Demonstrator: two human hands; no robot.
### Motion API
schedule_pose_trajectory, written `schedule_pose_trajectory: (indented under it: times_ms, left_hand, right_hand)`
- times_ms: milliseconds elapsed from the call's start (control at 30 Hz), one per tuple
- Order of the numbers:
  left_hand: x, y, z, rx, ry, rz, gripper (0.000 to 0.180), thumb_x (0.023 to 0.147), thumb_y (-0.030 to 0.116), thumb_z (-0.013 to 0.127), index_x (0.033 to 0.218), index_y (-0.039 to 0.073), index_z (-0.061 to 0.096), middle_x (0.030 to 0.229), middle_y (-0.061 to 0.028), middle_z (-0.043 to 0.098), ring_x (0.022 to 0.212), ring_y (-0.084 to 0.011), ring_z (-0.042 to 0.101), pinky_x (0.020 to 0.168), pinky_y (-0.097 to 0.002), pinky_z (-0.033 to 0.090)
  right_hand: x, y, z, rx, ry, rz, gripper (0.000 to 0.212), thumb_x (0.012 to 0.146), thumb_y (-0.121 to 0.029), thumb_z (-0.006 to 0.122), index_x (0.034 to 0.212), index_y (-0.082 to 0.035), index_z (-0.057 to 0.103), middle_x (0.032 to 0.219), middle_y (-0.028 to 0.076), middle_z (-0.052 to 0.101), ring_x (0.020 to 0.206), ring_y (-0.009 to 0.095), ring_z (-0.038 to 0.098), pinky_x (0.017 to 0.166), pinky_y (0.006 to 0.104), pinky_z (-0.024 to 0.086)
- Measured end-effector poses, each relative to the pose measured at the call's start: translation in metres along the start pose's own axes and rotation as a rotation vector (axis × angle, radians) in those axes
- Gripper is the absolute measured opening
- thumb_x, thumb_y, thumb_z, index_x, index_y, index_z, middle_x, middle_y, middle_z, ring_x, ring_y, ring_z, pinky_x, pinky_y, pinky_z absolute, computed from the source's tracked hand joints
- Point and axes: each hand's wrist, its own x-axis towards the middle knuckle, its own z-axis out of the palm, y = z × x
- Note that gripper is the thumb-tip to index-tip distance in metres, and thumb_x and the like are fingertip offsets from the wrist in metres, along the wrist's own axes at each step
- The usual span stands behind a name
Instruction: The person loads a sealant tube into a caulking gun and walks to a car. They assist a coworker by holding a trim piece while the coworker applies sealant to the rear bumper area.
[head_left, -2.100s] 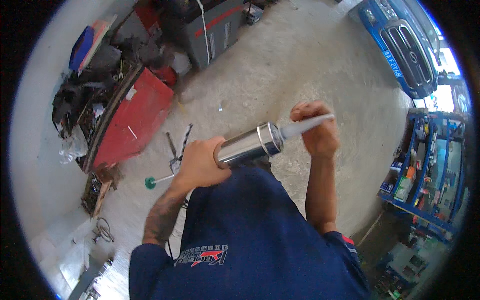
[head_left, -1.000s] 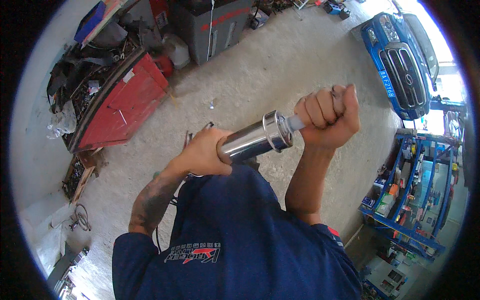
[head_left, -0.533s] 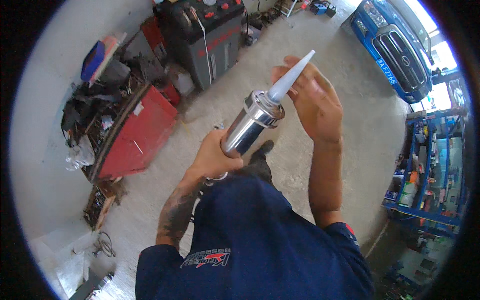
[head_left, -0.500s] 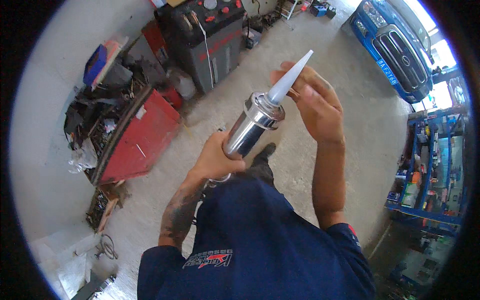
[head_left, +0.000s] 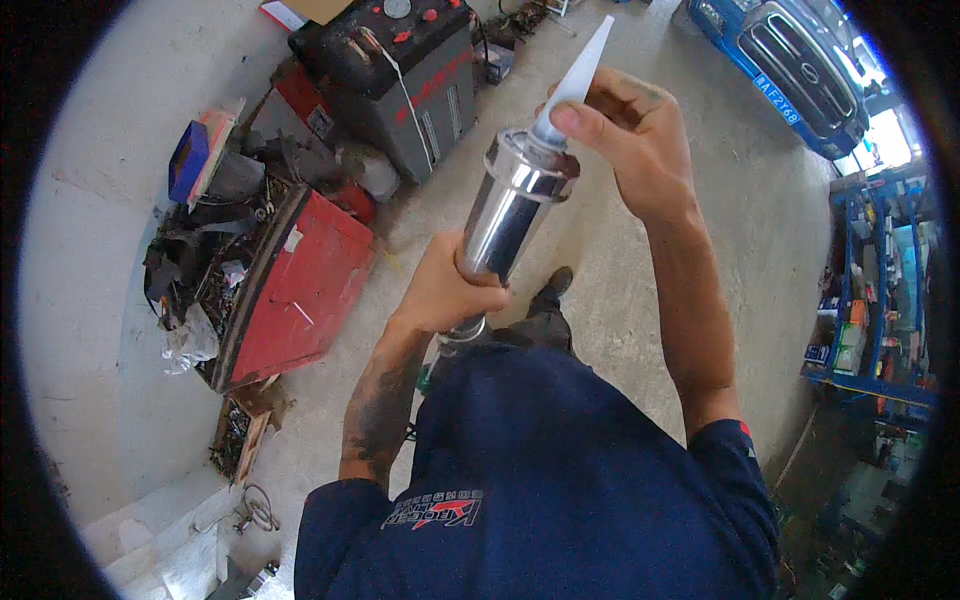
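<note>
Caulking gun (head_left: 510,215) held upright between my two hands.
My left hand (head_left: 445,290) clamps its shiny barrel low; my right hand (head_left: 630,140) grips the white nozzle (head_left: 578,68).

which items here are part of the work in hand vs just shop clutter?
In hand:
- chrome caulking gun, barrel gripped by the left hand
- its white tapered nozzle, base pinched by the right hand

Lying about:
- red tool cart heaped with parts
- grey and red service machine
- blue car
- blue parts shelf
- cable coil on the concrete floor
</note>
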Motion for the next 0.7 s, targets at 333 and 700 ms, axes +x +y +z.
schedule_pose_trajectory:
  times_ms: [333, 700]
  left_hand:
    - [0.041, 0.036, -0.013, -0.061, 0.081, 0.091, 0.034, 0.06, 0.009, 0.078, 0.086, 0.0, 0.059, 0.073, -0.0057, 0.062, 0.068, -0.0125, 0.059, 0.062, -0.0278, 0.048]
    - [0.081, 0.075, -0.054, -0.349, 0.376, 0.265, 0.039, 0.064, 0.008, 0.068, 0.097, -0.007, 0.056, 0.08, -0.0128, 0.061, 0.07, -0.0239, 0.063, 0.07, -0.035, 0.051]
  right_hand:
    - [0.068, -0.037, 0.001, -0.071, -0.058, -0.009, 0.036, 0.088, -0.033, 0.064, 0.109, -0.003, 0.064, 0.099, 0.009, 0.065, 0.088, 0.019, 0.061, 0.081, 0.0305, 0.047]
    - [-0.052, 0.163, -0.028, 0.398, 0.376, 0.158, 0.058, 0.099, -0.048, 0.028, 0.121, -0.002, 0.056, 0.116, 0.014, 0.061, 0.107, 0.027, 0.057, 0.098, 0.0431, 0.038]
